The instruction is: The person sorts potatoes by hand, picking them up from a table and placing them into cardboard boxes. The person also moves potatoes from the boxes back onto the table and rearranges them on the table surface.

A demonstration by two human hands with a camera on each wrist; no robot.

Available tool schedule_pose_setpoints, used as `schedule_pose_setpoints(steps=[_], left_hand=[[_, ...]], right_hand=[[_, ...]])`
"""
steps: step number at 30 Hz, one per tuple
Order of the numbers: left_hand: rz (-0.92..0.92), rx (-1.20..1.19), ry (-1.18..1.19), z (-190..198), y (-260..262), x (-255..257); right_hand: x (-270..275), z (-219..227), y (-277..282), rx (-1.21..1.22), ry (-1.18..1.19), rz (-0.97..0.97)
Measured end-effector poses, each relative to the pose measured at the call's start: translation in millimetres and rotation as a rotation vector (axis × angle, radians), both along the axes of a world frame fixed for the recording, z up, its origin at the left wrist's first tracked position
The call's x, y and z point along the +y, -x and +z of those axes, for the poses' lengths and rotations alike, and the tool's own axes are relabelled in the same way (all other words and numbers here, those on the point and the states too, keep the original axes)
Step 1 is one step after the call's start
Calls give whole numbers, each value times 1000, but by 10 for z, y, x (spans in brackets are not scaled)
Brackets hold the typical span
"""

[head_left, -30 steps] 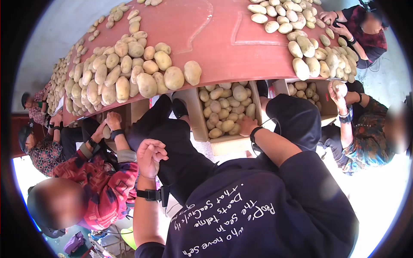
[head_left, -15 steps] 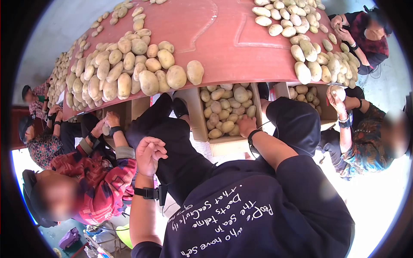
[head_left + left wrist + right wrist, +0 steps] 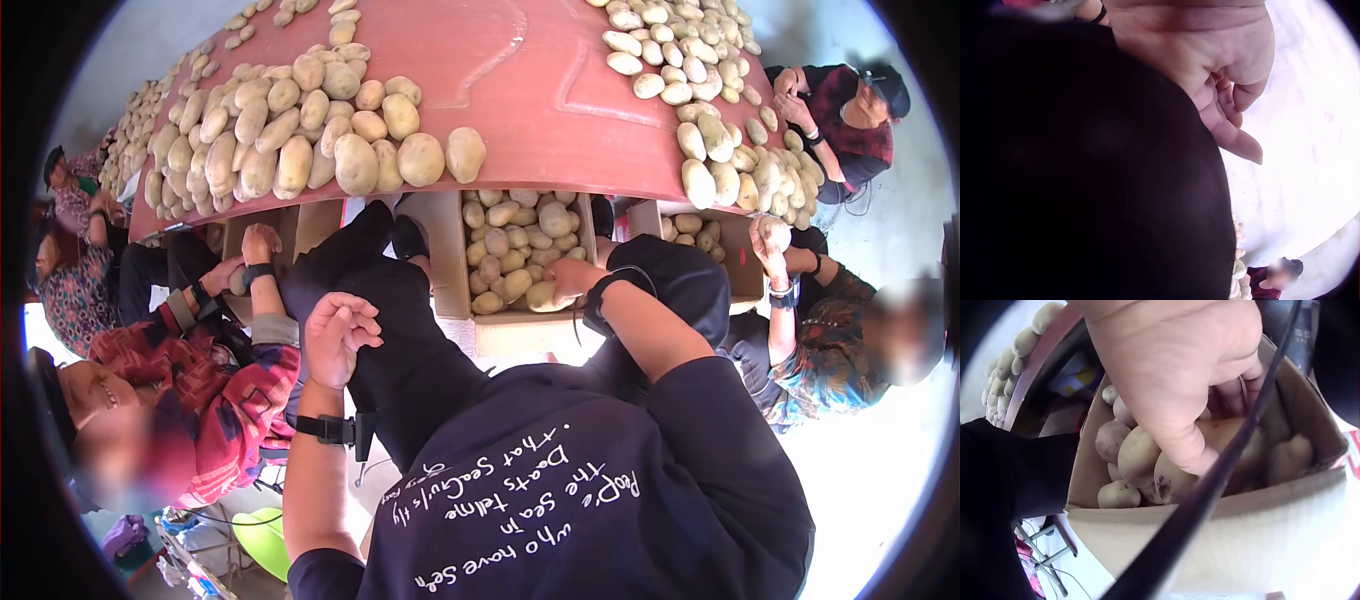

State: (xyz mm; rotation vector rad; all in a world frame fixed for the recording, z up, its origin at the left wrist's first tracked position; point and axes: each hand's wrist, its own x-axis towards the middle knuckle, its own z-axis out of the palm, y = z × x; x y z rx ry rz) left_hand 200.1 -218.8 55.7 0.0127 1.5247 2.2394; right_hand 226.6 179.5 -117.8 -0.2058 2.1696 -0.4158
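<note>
My right hand [image 3: 574, 279] reaches into an open cardboard box [image 3: 450, 270] of potatoes between my legs. Its thumb and fingers curl round a potato [image 3: 1229, 431] near the box's near wall, as the right wrist view shows. Beside the thumb lies another potato [image 3: 1169, 478] with a dark blemish. Several more potatoes [image 3: 515, 240] fill the box. My left hand [image 3: 338, 338] hangs over my left thigh with loosely curled fingers and holds nothing. In the left wrist view the left hand [image 3: 1210, 56] is next to dark trouser cloth.
A red table [image 3: 540, 130] stands ahead, with a potato pile [image 3: 290, 130] on its left and another pile [image 3: 690, 60] on its right. People sit on both sides, handling potatoes by boxes. A dark strap [image 3: 1222, 462] crosses the right wrist view.
Inside the box my right hand has shifted slightly, and a pale potato shows at its fingertips. The head view has turned a little. My left hand stays loosely curled.
</note>
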Motion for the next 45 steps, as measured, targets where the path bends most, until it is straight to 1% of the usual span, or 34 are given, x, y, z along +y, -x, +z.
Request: schedule_pose_setpoints(steps=[1, 4, 5, 8, 9, 13, 16, 17, 20, 22, 23, 26, 29, 30, 31, 33, 35, 36, 38, 41, 44, 45], left_hand=[[3, 2, -4, 3, -1, -6], [7, 10, -23, -11, -7, -24], [7, 13, -29, -11, -9, -33], [-5, 10, -56, 3, -7, -32], [-3, 6, -62, 2, -5, -33], [-8, 12, -84, -24, -19, -56], [-9, 23, -95, -34, -26, -80], [-7, 22, -98, -31, -28, -85], [-4, 14, -105, -15, -31, -95], [-4, 13, -106, -17, -35, -94], [-5, 16, -105, -23, -36, -95], [-4, 22, -111, -25, -28, -91], [-5, 29, -110, -19, -28, -96], [-6, 32, -109, -15, -26, -92], [-7, 30, -111, -17, -25, -88], [-6, 27, -113, -20, -25, -90], [-4, 27, -103, -13, -32, -84], [-4, 29, -99, -9, -30, -74], [-3, 25, -99, 1, -16, -58], [-11, 18, -90, 5, -18, -27], [-16, 32, -54, 23, -24, -2], [-18, 39, -40, 28, -27, 4]], right_hand=[[86, 10, 82, -121, 102, -50], [246, 164, 61, -376, 469, -591], [289, 138, 56, -586, 703, -759], [212, 540, 107, -724, 1107, -928], [195, 587, 130, -744, 1206, -936], [66, 804, 289, -636, 1504, -999], [-62, 1012, 520, -391, 1669, -1042], [-130, 1074, 596, -279, 1621, -1182], [-108, 1108, 919, -109, 1417, -1344], [-170, 1199, 1052, -7, 1225, -1395], [-194, 1250, 1119, 44, 1129, -1415], [-221, 1371, 1252, 189, 729, -1247], [-267, 1415, 1269, 414, 655, -971], [-210, 1276, 1310, 475, 629, -934], [-115, 1019, 1384, 536, 603, -894], [-81, 944, 1397, 516, 605, -895], [-148, 1264, 1292, 350, 656, -979], [-173, 1383, 1257, 307, 691, -995], [-203, 1514, 1192, 217, 756, -1030], [-218, 1423, 1216, 171, 838, -1018], [-153, 1327, 1269, 168, 782, -948], [-165, 1379, 1227, 196, 749, -982]])
